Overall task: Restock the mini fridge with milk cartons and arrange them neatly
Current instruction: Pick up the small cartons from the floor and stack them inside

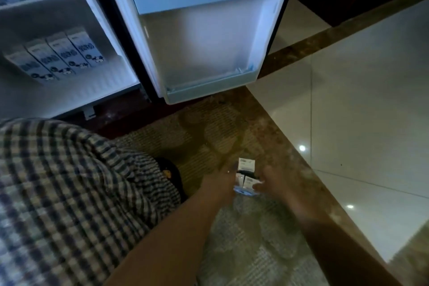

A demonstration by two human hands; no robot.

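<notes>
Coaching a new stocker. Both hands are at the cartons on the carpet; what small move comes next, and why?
Probably lift the cartons to the lower shelf: left hand and right hand flank them, and space shows before its shelved row.

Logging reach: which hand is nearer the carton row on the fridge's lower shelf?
Left. The left hand lies below and right of the carton row; the right hand is farther right, beyond the floor cartons.

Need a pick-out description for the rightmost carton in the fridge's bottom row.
Find the open mini fridge, upper left. On its bottom level stands a row of four milk cartons. The target is the end carton nearest the open door, with neighbours on its left only.
</notes>
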